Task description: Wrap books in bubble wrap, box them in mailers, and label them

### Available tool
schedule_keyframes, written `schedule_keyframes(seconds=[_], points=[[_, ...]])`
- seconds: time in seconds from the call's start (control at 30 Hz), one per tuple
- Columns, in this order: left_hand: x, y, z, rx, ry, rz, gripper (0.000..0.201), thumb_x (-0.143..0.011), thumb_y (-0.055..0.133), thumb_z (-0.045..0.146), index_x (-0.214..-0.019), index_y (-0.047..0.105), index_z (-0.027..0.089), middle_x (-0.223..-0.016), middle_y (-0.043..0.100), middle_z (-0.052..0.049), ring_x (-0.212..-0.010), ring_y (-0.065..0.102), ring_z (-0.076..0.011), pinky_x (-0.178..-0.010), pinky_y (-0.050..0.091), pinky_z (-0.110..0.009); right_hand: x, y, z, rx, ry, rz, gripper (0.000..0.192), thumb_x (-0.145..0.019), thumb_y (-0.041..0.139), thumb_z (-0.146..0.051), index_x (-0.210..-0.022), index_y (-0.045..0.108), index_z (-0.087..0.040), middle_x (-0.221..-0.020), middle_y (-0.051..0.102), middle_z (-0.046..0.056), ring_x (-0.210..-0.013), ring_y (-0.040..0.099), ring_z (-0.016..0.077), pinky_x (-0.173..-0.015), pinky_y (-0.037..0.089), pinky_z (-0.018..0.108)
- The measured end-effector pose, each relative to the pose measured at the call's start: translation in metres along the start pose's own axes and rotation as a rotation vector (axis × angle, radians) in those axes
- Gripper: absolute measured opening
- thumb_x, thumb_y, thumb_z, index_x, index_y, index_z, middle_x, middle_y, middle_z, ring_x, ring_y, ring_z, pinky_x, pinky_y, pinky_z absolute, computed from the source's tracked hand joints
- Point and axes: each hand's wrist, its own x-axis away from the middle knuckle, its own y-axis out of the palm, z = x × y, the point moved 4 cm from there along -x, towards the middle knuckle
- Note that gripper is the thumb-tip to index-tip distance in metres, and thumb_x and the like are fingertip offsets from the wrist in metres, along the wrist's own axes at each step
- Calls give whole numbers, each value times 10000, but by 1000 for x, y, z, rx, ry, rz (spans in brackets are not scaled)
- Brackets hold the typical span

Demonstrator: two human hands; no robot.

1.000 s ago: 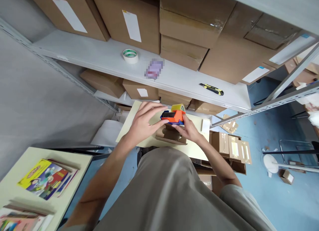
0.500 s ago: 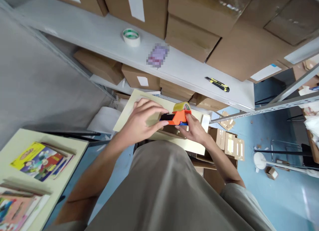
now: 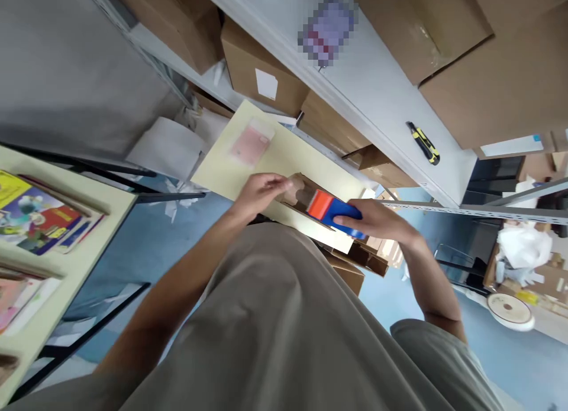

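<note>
Blue and orange plastic is forming the body of the tape dispenser (image 3: 332, 211), which we are holding above the right-hand part of the brown cardboard carton (image 3: 304, 194). Our right hand (image 3: 377, 217) is clamping firmly on the blue end, with the thumb lying across the blue face. The orange end is pointing toward our left hand (image 3: 261, 192), which is hovering at the left end of the carton. The left thumb and fingertips are lying close together, but we are failing to tell whether they are pinching anything. We are likewise failing to tell whether the dispenser is touching the carton. The carton is resting on the cream tabletop (image 3: 295, 152) in front of us, and a pink rectangular sheet (image 3: 251, 143), blurred, is lying near its far left corner. Beyond the tabletop, the grey shelf (image 3: 377, 83) is supporting a yellow-and-black utility knife (image 3: 423, 143) and a pixelated purple item (image 3: 329, 29). Large cardboard boxes (image 3: 497, 74) are standing behind these two articles. To our left, illustrated books (image 3: 42, 216) are lying in stacks on a second table (image 3: 100, 236), well apart from both hands.
</note>
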Motion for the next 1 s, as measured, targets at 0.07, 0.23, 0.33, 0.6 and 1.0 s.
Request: schedule_keyframes(seconds=[0.07, 0.23, 0.33, 0.6, 1.0], points=[[-12, -19, -21, 46, -41, 58, 676, -719, 994, 772, -1009, 891, 170, -1008, 858, -103, -1021, 766, -289, -938, 618, -385, 13, -16, -2, 8, 114, -27, 665, -980, 668, -888, -913, 714, -228, -757, 774, 49, -649, 716, 211, -592, 452, 323], [-45, -24, -82, 152, -185, -15, 716, -581, 1016, 831, -836, 853, 181, -826, 783, -71, -846, 663, -218, -787, 533, -334, 10, -25, -23, 88, 233, -29, 723, -955, 641, -939, -817, 696, -231, -721, 756, 48, -611, 678, 194, -584, 430, 334], [-55, -12, -108, 239, -242, -46, 762, -493, 1028, 856, -798, 835, 184, -809, 773, -69, -817, 641, -198, -789, 527, -331, -7, -19, -36, 180, 295, -42, 777, -938, 608, -987, -741, 639, -237, -680, 720, 48, -589, 641, 189, -589, 408, 354], [-67, 1, -134, 409, -334, -17, 733, -467, 1090, 771, -793, 817, 173, -823, 799, -88, -944, 730, -268, -865, 583, -374, -30, -8, -57, 177, 441, -111, 741, -983, 584, -934, -755, 657, -233, -698, 737, 70, -631, 677, 215, -655, 465, 368], [-73, 9, -149, 372, -417, -113, 604, -606, 1060, 708, -688, 741, 201, -673, 683, -17, -798, 652, -198, -756, 484, -312, -40, 0, -62, 156, 573, -65, 705, -946, 700, -902, -752, 698, -224, -754, 800, 96, -681, 761, 244, -676, 528, 354]])
